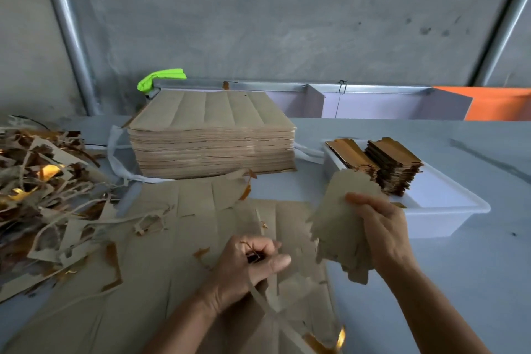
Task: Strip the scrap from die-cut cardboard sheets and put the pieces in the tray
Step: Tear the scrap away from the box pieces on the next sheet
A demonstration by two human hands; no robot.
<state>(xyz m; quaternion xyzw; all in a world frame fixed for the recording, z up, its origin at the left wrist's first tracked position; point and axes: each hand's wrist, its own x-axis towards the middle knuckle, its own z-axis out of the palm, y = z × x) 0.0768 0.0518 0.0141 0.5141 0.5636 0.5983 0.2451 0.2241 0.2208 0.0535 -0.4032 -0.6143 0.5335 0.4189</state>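
Note:
My right hand [382, 234] grips a small bundle of brown die-cut pieces [339, 218], lifted off the table just left of the white tray [448, 210]. Inside the tray stand stacks of finished pieces [396, 165] with gold faces. My left hand [247, 270] is curled around thin strips of scrap [260, 300] over the partly stripped sheets [184, 238] that lie flat in front of me. A tall stack of uncut brown sheets [212, 135] sits behind them.
A tangled heap of brown and gold scrap [43, 195] covers the table's left side. White strapping [115, 158] lies around the tall stack. A grey wall, metal poles and an orange panel [500, 103] stand behind the table.

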